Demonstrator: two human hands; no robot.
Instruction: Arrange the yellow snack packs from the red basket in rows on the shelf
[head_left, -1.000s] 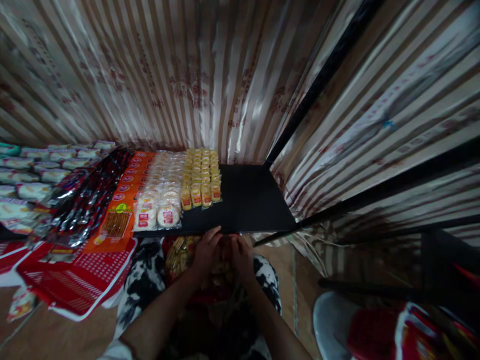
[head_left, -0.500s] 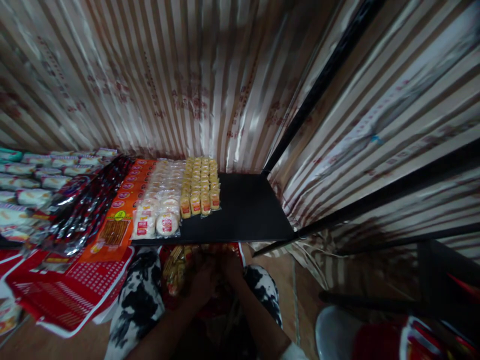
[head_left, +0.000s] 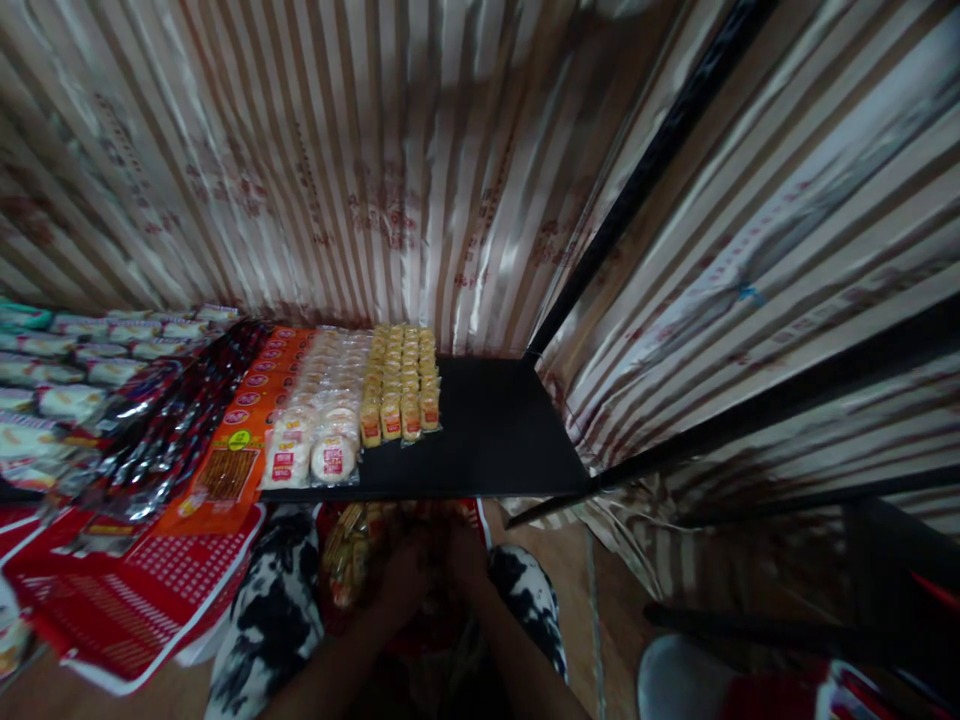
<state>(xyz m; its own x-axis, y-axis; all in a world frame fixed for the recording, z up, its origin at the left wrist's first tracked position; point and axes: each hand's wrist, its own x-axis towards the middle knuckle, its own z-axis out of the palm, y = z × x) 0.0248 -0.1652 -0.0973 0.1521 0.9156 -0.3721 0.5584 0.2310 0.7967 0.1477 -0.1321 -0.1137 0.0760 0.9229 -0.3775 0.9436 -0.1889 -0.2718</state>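
My left hand (head_left: 407, 575) and my right hand (head_left: 466, 552) are low between my knees, down in a red basket (head_left: 484, 520) below the shelf's front edge. Small wrapped snack packets (head_left: 351, 550) fill the basket's left side, beside my left hand. Deep shadow covers the fingers of both hands, so what they hold, if anything, is hidden. On the black shelf (head_left: 487, 440) above stand rows of yellow wrapped snacks (head_left: 401, 400). Left of these are rows of white round crackers (head_left: 319, 430) in clear wrap.
Orange snack bags (head_left: 240, 430), dark shiny packets (head_left: 172, 420) and white packets (head_left: 71, 400) line the shelf's left. Another red basket (head_left: 142, 600) is on the floor at left. Black frame bars (head_left: 637, 190) and striped sheeting (head_left: 360, 150) enclose the right and back.
The view has tilted slightly, so the shelf sits a little lower in the picture. Both hands stay in the basket, with only slight movement.
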